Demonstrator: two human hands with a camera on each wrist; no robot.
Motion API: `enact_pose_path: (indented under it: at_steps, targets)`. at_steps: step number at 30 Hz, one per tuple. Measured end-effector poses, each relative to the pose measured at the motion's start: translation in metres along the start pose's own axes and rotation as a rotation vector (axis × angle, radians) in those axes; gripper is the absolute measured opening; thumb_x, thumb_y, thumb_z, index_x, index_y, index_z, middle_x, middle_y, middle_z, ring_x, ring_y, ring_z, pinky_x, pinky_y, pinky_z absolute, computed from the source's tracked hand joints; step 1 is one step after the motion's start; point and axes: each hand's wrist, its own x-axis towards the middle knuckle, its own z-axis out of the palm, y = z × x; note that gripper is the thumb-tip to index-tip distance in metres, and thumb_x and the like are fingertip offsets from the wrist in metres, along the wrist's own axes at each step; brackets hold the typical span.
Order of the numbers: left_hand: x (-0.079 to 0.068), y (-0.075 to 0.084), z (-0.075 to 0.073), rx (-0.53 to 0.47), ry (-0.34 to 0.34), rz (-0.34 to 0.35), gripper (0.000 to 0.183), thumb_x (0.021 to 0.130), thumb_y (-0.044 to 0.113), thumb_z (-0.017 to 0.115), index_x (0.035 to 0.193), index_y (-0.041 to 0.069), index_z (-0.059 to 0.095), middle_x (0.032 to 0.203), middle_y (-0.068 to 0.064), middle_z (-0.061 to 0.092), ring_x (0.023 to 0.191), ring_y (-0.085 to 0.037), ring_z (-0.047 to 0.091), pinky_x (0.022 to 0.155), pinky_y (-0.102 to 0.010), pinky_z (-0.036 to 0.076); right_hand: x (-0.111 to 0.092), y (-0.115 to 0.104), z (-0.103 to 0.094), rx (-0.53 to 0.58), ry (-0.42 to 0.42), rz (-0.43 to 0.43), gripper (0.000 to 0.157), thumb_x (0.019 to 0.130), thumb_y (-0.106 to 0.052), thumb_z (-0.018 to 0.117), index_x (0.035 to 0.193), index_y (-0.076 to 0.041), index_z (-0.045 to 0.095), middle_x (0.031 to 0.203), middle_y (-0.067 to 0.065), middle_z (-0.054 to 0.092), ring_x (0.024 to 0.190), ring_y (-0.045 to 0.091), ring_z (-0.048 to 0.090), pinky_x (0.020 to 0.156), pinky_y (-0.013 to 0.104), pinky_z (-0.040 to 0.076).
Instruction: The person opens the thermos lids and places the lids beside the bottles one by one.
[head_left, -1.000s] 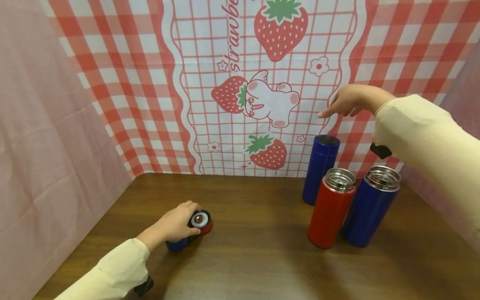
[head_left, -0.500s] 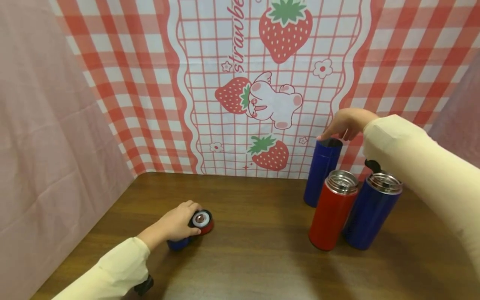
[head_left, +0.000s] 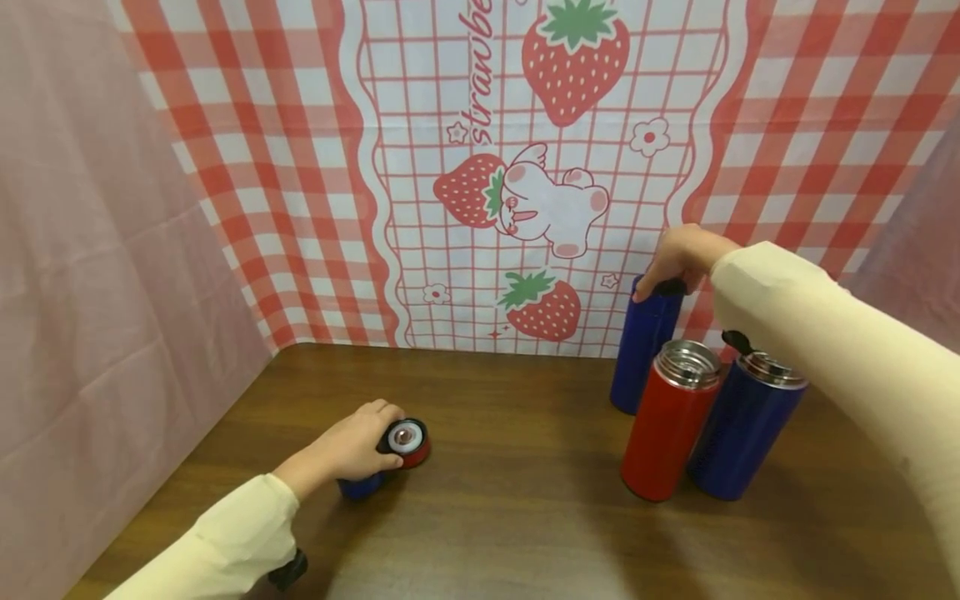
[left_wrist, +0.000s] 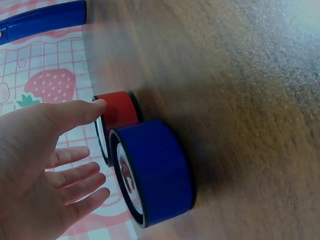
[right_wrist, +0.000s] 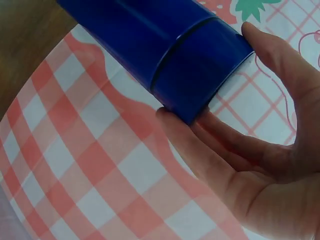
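Observation:
My right hand [head_left: 684, 252] grips the lid [right_wrist: 205, 67] of the rear blue thermos [head_left: 645, 354] from above. In the right wrist view the thumb is at one side of the lid and the fingers at the other; a thin seam separates lid and body. At the left, my left hand [head_left: 358, 443] is over two loose lids lying with their inner sides up. Its thumb tip is at the rim of the red lid [left_wrist: 120, 108], with the other fingers loosely extended beside the blue lid [left_wrist: 165, 171]. Part of the blue lid is hidden under that hand in the head view.
A lidless red thermos [head_left: 663, 437] stands in front of the rear one, its steel mouth showing. Right beside it is a lidless blue thermos [head_left: 744, 442], partly under the right sleeve. Behind the wooden table [head_left: 510, 500] hangs a strawberry-print cloth [head_left: 465, 267].
My right hand has come down from above the rear blue thermos, and its fingers now hold the lid. My left hand has stayed over the two loose lids.

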Motion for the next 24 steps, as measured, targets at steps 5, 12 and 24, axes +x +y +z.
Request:
enact_pose_path:
  at_steps: [5,12,24]
  targets:
    - [0.002,0.003,-0.002,-0.004,0.006,0.007,0.053,0.081,0.025,0.076,0.122,0.0,0.055,0.122,-0.015,0.058,0.116,-0.031,0.055,0.096,-0.047,0.048,-0.004,-0.008,0.002,-0.003,0.107,-0.03,0.07,0.067,-0.03,0.084,0.105,0.02,0.054,0.093,0.035,0.063,0.062,0.024,0.067,0.061,0.034,0.059]
    - [0.008,0.015,-0.006,-0.027,0.001,0.005,0.06,0.083,0.029,0.074,0.13,-0.002,0.051,0.131,-0.018,0.054,0.124,-0.035,0.052,0.101,-0.049,0.046,-0.019,-0.037,-0.013,-0.136,0.15,-0.085,0.063,0.067,-0.037,0.083,0.097,0.011,0.056,0.075,0.015,0.065,0.057,0.019,0.064,0.054,0.026,0.054]
    - [0.016,0.064,-0.021,-0.067,0.116,-0.079,0.07,0.084,0.041,0.071,0.137,0.002,0.045,0.136,-0.016,0.053,0.123,-0.033,0.053,0.099,-0.048,0.048,-0.056,-0.083,-0.023,-0.241,0.211,-0.236,0.065,0.07,-0.046,0.079,0.11,0.004,0.068,0.096,0.02,0.073,0.077,0.023,0.069,0.067,0.033,0.056]
